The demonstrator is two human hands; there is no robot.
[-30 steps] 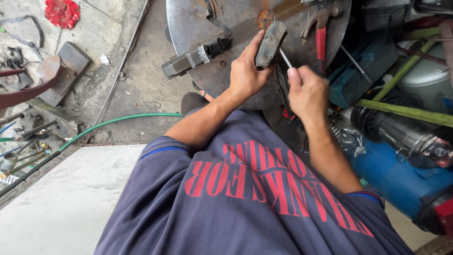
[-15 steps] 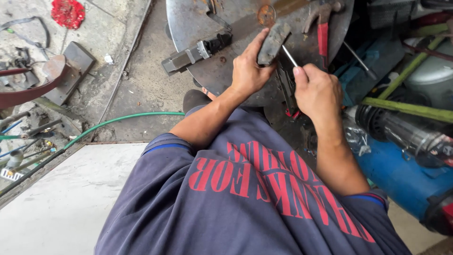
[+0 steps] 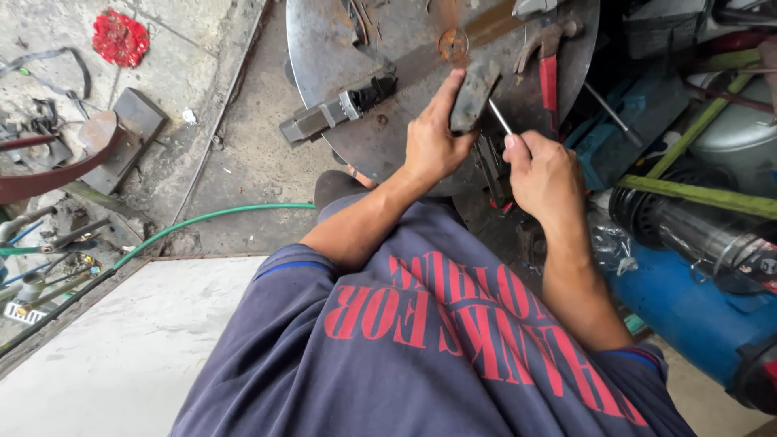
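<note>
the left hand point(image 3: 433, 146) is gripping a dark metal block point(image 3: 473, 95) upright against the round steel table point(image 3: 340, 40), steadying it while the right hand point(image 3: 544, 174), closed, is pinching a thin rod point(image 3: 500, 117) just right of it.

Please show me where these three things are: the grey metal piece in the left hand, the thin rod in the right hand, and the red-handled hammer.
grey metal piece point(image 3: 473, 97), head view, middle of its flat face.
thin rod point(image 3: 499, 116), head view, bare shaft above the fingers.
red-handled hammer point(image 3: 549, 81), head view, red handle.

A hammer point(image 3: 548, 61) and a clamp point(image 3: 336, 110) lie on the round bench point(image 3: 380, 32). The hose point(image 3: 206, 218) lies on the floor point(image 3: 235, 146), left of the bench.
</note>
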